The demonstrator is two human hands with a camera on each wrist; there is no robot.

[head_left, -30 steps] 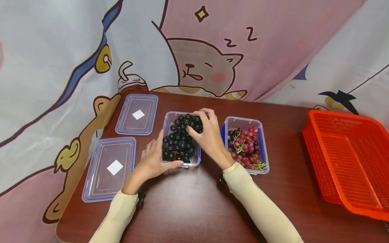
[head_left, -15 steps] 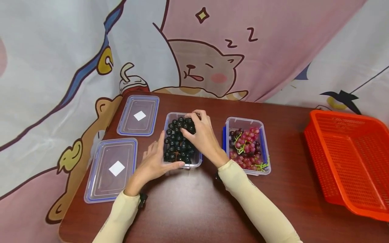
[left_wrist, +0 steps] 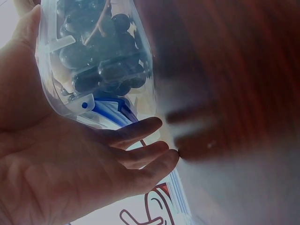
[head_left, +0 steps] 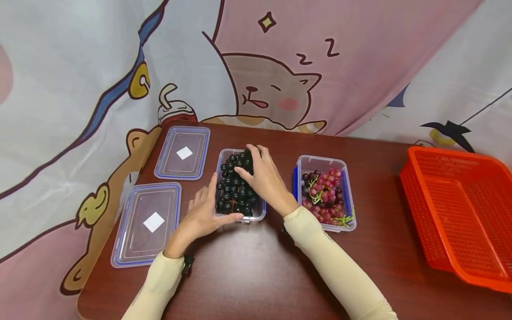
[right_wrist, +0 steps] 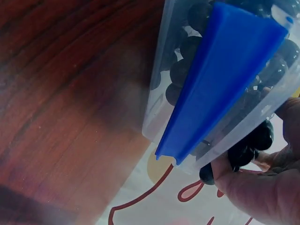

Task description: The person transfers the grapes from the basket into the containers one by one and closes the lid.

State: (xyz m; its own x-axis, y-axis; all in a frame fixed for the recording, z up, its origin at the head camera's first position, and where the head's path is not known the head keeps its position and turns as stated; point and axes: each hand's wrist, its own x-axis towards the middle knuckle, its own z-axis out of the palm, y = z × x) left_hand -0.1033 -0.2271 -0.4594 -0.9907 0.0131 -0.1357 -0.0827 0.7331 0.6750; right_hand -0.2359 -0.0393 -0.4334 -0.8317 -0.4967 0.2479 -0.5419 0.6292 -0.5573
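Patterned curtain [head_left: 352,53] hangs behind a dark wood surface [head_left: 248,275], where I see a clear container [head_left: 256,219] filled with black grapes [head_left: 237,195]. On its left side rests the person's left hand [head_left: 202,211], fingers extended, thumb at the near rim. Over its far right corner, the right hand [head_left: 266,175] has its fingers curled around some grapes. Right of the container sit boxed red grapes [head_left: 327,193], then an orange basket [head_left: 425,222]; left, two lids [head_left: 138,209].

on the table [head_left: 248,275], the near lid [head_left: 136,231] lies before the far lid [head_left: 170,155] at left; right of them, one box [head_left: 261,214] holds grapes [head_left: 236,191]; further right, another box [head_left: 347,186] holds more grapes [head_left: 326,193]; the basket [head_left: 472,200] sits rightmost; a curtain [head_left: 352,66] hangs behind.
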